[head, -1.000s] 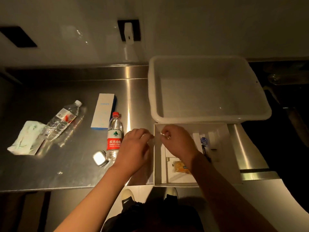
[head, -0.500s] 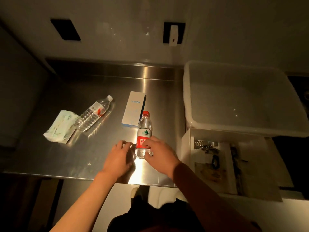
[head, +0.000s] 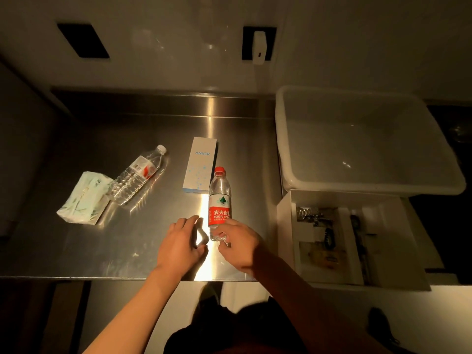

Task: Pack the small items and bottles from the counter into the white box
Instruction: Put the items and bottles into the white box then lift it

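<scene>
My left hand (head: 180, 245) curls over a small white rounded case (head: 201, 238) that lies on the steel counter (head: 153, 129). Right beside it, my right hand (head: 238, 247) has its fingers closed around the base of an upright water bottle with a red cap and red label (head: 219, 200). The white box (head: 285, 226) stands open at the counter's right end, with several small items in its compartments. A clear bottle with a white cap (head: 138, 175) lies on its side to the left.
A white and blue Anker carton (head: 200, 164) lies flat behind the upright bottle. A pale green tissue pack (head: 83, 198) sits at the far left. A large white plastic tub (head: 281, 139) stands behind the white box. The counter's front edge is close under my wrists.
Both hands have left the white box's edge and moved left onto the counter. My left hand now covers the small case, my right hand the bottle's base. The view turned left.
</scene>
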Motion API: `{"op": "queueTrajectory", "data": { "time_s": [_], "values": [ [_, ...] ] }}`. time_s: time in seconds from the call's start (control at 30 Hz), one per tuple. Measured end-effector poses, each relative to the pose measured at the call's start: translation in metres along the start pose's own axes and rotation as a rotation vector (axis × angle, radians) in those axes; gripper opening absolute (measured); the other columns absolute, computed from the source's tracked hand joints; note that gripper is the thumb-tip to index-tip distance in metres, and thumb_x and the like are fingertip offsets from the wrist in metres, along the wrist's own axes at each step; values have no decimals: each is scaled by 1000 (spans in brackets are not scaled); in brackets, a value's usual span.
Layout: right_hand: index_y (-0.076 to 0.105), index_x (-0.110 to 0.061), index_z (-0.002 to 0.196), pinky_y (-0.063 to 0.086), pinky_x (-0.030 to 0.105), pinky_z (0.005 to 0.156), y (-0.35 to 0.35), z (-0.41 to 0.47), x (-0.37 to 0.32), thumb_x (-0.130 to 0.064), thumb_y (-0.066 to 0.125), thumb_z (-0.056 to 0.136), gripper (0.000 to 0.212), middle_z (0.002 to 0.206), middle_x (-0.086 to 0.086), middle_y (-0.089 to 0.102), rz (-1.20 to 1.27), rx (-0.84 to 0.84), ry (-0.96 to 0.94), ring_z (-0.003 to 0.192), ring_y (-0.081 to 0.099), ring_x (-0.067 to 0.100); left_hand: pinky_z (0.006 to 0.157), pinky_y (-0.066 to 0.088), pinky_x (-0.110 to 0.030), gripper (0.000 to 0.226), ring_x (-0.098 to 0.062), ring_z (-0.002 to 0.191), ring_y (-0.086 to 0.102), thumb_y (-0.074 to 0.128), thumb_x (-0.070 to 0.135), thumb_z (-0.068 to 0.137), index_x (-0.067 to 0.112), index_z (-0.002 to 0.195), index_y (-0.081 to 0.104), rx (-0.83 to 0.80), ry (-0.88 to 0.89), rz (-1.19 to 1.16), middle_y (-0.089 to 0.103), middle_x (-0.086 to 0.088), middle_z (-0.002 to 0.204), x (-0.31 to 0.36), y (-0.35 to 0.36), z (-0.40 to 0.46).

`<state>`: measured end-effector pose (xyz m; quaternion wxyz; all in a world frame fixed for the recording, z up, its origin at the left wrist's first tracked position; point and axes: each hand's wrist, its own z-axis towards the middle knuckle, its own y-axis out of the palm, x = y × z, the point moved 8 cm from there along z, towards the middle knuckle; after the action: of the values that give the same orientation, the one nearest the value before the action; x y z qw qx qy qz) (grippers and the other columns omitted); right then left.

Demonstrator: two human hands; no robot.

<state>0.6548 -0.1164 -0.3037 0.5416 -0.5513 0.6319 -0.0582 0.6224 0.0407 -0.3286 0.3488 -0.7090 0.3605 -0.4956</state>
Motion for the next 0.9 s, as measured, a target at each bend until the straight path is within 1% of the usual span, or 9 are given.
{"op": "queueTrajectory", "data": {
  "time_s": [0.1,0.33,0.4,0.47,0.6,0.7,0.77,0.83,0.9],
  "values": [
    [63,-23,127,52,35,99,-9,-4,-7,-28,58,98,31,126,-3,63,96,37,2,111,61,17,93,50,-34,86,-21,120,49,83,35,76,28,151,41,62,33,-37,57,5,130,15,-19,-9],
    [52,-40,134,57,41,97,-35,-20,-9,-48,61,95,41,119,-12,68,370,67,67,105,66,12,95,37,-19,84,-12,118,48,82,25,74,29,149,45,159,235,-99,58,10,127,81,-49,-26],
    [57,-35,130,57,46,95,-47,-26,-4,-44,64,93,39,114,-6,71,408,87,80,102,68,20,97,42,-22,81,-13,121,48,81,26,74,28,148,48,165,277,-97,59,9,130,100,-49,-28],
    [64,-19,118,57,52,90,-61,-33,5,-30,70,91,30,106,9,72,537,114,82,96,69,32,97,47,-29,78,-15,121,50,81,29,74,28,146,50,167,320,-119,59,9,131,119,-49,-29],
    [69,-22,113,59,28,81,-95,-55,34,-23,76,88,26,103,0,74,649,147,92,95,71,16,97,44,-23,74,-9,120,51,82,46,76,32,142,50,162,414,-163,57,13,130,158,-45,-26],
    [68,-20,119,58,25,88,-120,-76,69,-16,75,89,31,110,-4,73,642,192,101,100,70,7,102,33,-8,72,3,122,46,78,53,78,39,142,47,136,491,-178,54,20,133,193,-34,-25],
    [68,-27,117,56,18,84,-134,-92,97,-14,75,89,31,105,-13,73,627,222,126,96,70,-1,103,29,-4,67,5,122,45,76,52,81,40,141,48,102,549,-170,54,21,133,214,-23,-24],
    [68,-32,114,53,12,76,-147,-106,124,-14,76,89,32,100,-17,72,612,237,153,91,69,-3,103,37,-12,60,-2,122,50,76,46,83,37,138,52,64,588,-149,57,17,131,232,-10,-23],
    [69,-28,119,56,22,83,-153,-117,152,-13,76,89,34,106,-11,73,571,227,189,96,70,4,100,44,-21,54,-6,120,52,76,39,84,34,134,56,46,608,-133,58,14,128,247,1,-23]
  ]
}}
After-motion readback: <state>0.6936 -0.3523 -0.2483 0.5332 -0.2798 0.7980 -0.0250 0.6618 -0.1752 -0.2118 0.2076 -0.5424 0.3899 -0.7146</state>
